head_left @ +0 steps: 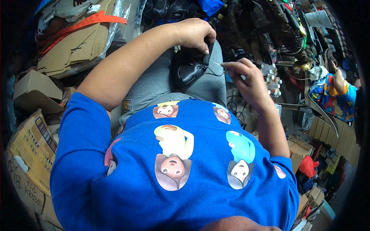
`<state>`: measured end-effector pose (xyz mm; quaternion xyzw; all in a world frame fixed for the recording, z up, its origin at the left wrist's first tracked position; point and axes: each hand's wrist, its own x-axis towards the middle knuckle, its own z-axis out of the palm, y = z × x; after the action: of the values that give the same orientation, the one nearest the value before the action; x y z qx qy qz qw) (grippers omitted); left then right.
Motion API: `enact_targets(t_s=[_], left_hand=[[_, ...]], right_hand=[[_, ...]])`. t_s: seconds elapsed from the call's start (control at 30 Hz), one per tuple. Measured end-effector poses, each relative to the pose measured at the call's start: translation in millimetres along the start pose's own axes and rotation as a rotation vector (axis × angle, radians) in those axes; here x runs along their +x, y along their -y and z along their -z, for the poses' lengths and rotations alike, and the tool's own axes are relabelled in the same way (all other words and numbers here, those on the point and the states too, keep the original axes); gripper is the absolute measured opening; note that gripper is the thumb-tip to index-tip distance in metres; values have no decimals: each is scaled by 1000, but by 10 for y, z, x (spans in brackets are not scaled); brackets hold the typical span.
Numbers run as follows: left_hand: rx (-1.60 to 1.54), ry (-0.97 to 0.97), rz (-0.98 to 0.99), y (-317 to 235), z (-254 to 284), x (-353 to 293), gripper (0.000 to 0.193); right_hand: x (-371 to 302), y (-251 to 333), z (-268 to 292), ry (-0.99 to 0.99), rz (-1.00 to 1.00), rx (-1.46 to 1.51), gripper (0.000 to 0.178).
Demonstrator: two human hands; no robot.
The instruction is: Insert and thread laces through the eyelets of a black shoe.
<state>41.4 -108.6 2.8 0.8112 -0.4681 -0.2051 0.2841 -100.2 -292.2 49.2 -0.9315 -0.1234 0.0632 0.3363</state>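
Note:
A black leather-like shoe or sandal rests on my lap, over my grey trousers. My left hand reaches over it from the far side, fingers closed on a black strap that rises from the shoe. Right of the shoe, my right hand pinches a thin, pale, needle-like piece, its tip directed at the strap and apart from it. A thin dark thread curves between the shoe and my right fingers. The inner side of the shoe is too dark to make out.
Flattened cardboard with a red strap lies at the far left, above an opened carton. Small bottles stand right of my right hand. Dark clutter fills the far side. Another person's arm shows at the right.

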Motion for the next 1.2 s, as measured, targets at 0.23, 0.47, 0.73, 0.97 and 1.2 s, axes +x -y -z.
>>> enact_targets(t_s=[0.23,0.47,0.73,0.97,1.2], left_hand=[[-209,116,43,70,-11,56,23],[-222,249,34,94,41,116,23],[-193,280,-23,174,-36,271,22],[-142,343,-62,212,0,258,31],[-167,334,-52,236,-26,268,34]], right_hand=[[122,-159,-220,10,-13,-68,23],[127,-123,-213,18,-58,-73,21],[136,-182,-285,8,7,-173,18],[187,-288,-299,115,-166,97,24],[316,-630,-309,273,-156,469,25]])
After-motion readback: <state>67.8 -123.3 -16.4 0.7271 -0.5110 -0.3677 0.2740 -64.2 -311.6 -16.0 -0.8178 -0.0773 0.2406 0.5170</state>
